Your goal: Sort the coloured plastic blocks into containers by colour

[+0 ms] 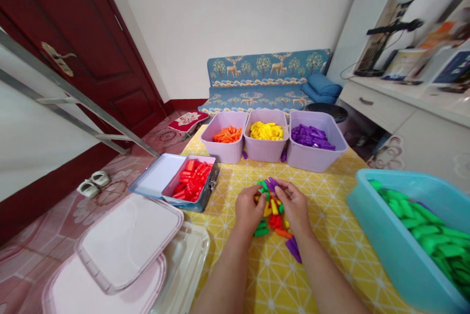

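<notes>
A mixed heap of small plastic pieces in several colours lies on the yellow patterned tablecloth (pixel 235 260), between and below my hands. My right hand (pixel 295 207) pinches a purple plastic piece (pixel 270 184) at the heap's far side. Close beside it, my left hand (pixel 248 210) is closed with curled fingers by some green pieces (pixel 262 186); what it grips is partly hidden. A yellow piece (pixel 274 206), red pieces (pixel 275 222) and an orange piece (pixel 282 233) show between the hands. Near my right wrist lies a purple piece (pixel 293 249).
Three lilac bins hold orange pieces (pixel 227 134), yellow pieces (pixel 266 131) and purple pieces (pixel 312 136). An open tin (pixel 204 201) of red pieces stands left. A turquoise tub (pixel 382 235) of green pieces is at right. Pale lids (pixel 128 240) lie front left.
</notes>
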`<control>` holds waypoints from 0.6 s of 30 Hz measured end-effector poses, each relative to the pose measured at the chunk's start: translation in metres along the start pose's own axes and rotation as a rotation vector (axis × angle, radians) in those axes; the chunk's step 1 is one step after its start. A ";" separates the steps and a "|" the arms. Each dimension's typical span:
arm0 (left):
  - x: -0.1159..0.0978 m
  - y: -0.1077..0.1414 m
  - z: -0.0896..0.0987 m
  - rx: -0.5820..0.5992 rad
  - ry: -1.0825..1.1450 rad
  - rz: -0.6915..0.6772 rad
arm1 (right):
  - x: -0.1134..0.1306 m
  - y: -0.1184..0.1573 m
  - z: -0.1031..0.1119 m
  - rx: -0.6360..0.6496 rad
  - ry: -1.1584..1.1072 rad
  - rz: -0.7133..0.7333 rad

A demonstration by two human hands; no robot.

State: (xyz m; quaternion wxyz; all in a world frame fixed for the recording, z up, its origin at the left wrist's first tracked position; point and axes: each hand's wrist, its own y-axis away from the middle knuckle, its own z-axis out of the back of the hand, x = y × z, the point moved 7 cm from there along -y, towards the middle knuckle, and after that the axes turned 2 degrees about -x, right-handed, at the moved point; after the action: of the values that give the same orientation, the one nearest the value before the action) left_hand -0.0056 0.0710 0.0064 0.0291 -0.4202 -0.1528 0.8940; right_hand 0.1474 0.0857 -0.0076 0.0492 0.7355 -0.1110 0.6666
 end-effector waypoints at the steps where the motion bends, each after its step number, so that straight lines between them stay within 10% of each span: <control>1: 0.000 0.001 -0.002 0.008 0.018 0.021 | 0.000 0.000 0.000 0.006 0.011 0.005; 13: -0.007 -0.001 -0.008 0.051 0.057 -0.100 | 0.001 -0.001 0.000 0.021 0.058 0.004; 18: -0.002 -0.001 -0.009 0.055 0.051 -0.063 | 0.024 -0.020 0.008 0.226 0.309 0.053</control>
State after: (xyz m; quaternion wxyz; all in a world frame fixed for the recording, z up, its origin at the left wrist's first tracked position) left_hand 0.0022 0.0741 0.0031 0.0728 -0.4370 -0.1406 0.8854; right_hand 0.1615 0.1011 0.0174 -0.0347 0.6221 -0.0461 0.7808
